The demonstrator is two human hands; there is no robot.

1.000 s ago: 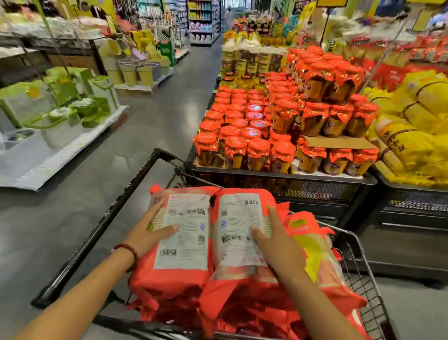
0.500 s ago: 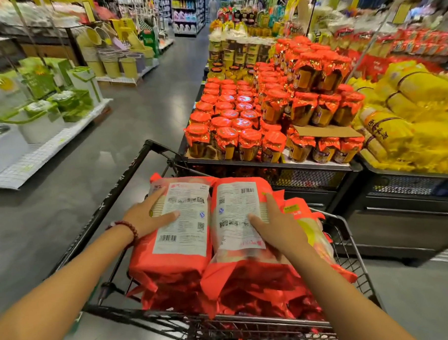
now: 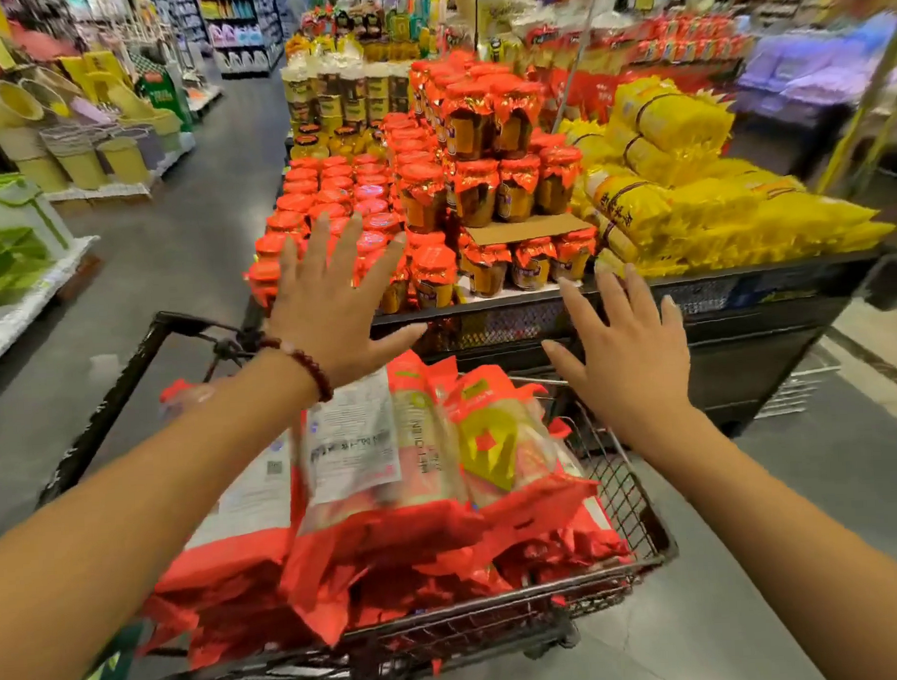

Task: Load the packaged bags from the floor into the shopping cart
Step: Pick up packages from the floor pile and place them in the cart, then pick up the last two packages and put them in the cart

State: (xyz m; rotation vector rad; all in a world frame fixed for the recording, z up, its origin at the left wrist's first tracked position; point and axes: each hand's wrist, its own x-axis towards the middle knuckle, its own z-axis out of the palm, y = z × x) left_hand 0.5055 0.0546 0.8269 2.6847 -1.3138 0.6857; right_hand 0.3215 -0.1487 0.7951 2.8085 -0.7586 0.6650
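Both hands are up over the shopping cart with nothing in them — the left hand, beaded bracelet on its wrist, has fingers spread wide, and the right hand is splayed the same way, each grip fully released and clear of the load. The packaged bags sit heaped in the cart's basket, red-edged film packs with white label panels facing up, piled above the wire rim. They look soft and floppy, the crimped ends flaring loosely, and the glossy film is probably slippery, so my guess is a flat two-handed hold along the long sides, near the middle, beats pinching the flimsy ends. Weight looks moderate for each pack, though that is only a guess. Just beyond the cart stands a black display stand stacked with red-capped jars and yellow packets — breakables close ahead. To the cart's left runs a grey aisle floor, smooth and open. No bags show on the floor in this view.
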